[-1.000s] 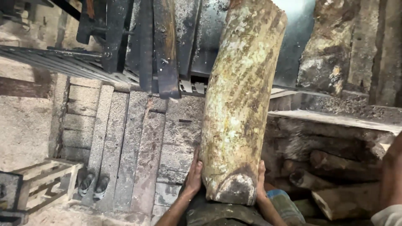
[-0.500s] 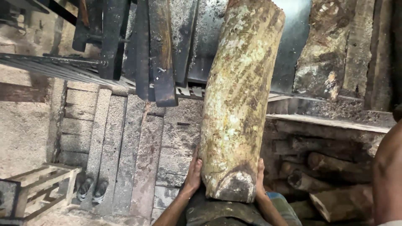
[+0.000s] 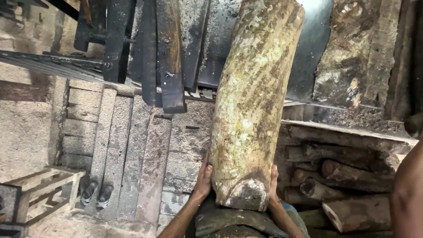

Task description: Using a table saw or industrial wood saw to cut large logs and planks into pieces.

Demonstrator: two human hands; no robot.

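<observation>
A thick, pale yellowish log [image 3: 253, 101] with mottled bark runs from my body up and away across the middle of the view. Its near cut end rests on a dark padded cloth [image 3: 233, 220] at my waist. My left hand [image 3: 204, 178] presses flat against the log's left side near that end. My right hand [image 3: 273, 185] holds the right side, fingers pointing up along the bark. The far end of the log lies over a dark metal saw bench [image 3: 211, 48] dusted with sawdust.
Several grey planks [image 3: 132, 158] lie side by side on the floor to the left. A pair of sandals [image 3: 97, 194] sits by a small wooden frame [image 3: 39, 194]. Cut logs [image 3: 339, 176] are stacked at right. Another person's bare arm [image 3: 407, 194] shows at the right edge.
The log has slid a little farther forward over the bench, and my view has shifted slightly. Both hands keep the same grip on the log's near end.
</observation>
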